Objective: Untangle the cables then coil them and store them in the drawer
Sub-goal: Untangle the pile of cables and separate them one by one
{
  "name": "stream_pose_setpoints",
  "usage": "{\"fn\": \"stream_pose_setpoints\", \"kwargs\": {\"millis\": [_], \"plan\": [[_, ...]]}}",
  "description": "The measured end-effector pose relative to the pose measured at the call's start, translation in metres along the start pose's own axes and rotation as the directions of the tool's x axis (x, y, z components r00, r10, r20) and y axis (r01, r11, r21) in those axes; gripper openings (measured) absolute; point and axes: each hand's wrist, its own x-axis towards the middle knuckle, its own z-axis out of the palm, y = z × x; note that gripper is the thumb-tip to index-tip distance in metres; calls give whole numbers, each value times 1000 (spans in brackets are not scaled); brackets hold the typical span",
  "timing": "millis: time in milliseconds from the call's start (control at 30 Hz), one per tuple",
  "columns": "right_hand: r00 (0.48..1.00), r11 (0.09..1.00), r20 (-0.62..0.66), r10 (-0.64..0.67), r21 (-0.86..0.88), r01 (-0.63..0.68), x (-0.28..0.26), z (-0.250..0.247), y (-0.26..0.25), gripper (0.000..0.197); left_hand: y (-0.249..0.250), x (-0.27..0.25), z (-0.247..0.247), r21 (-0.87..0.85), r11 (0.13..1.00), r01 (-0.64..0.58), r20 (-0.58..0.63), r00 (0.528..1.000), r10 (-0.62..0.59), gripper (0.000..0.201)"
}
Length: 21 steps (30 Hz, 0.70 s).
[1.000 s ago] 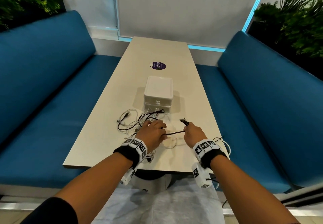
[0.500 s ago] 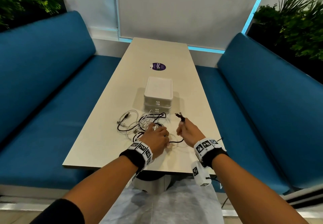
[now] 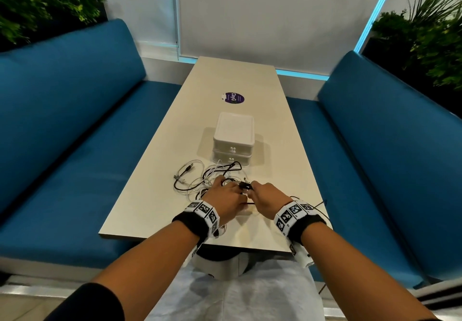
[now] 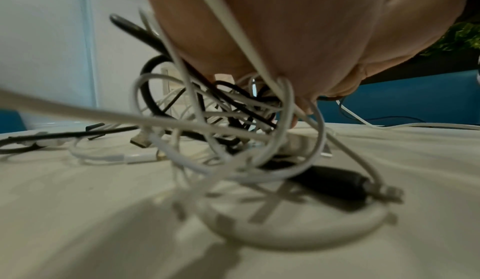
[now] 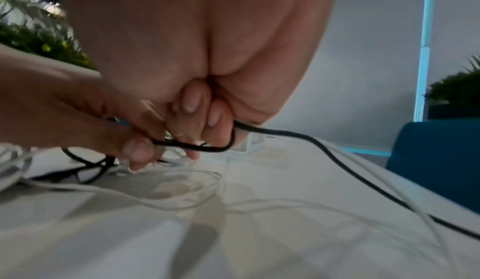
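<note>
Right hand fingers clamped on black cable; left hand fingers curled into cable tangle on worktop. Drawer unit just beyond fingers, shut.

A round purple sticker lies on the surface, well beyond the fingers. Blue benches flank both sides; plants occupy the far corners.

There was one table, one drawer box with two drawers, one round sticker, two sofas, two plants and two hands. The tangled cables, black and white, could not be counted.
</note>
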Motion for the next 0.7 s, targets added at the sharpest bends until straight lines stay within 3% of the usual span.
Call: {"fn": "stream_pose_setpoints", "kwargs": {"millis": [300, 400, 467, 567, 700], "plan": [[986, 949, -93, 139, -272, -159, -8, -4, 39, 31, -3, -6, 3, -8, 999, 51, 10, 999, -51, 32], [976, 972, -142, 164, -146, -185, -5, 2, 30, 30, 3, -4, 6, -24, 995, 102, 7, 995, -102, 31], [977, 992, -176, 123, -17, -128, -4, 4, 20, 29, 6, -2, 5, -52, 991, 122, -10, 992, -123, 31], [996, 996, -88, -11, 85, 19, -4, 11, 2, 26, 10, 1, -1, -90, 987, 137, -24, 990, -140, 26], [1000, 988, -31, -1, 152, 5, -3, 17, 1, 27, 5, 2, -3, -137, 980, 146, -1, 989, -148, 27]]}}
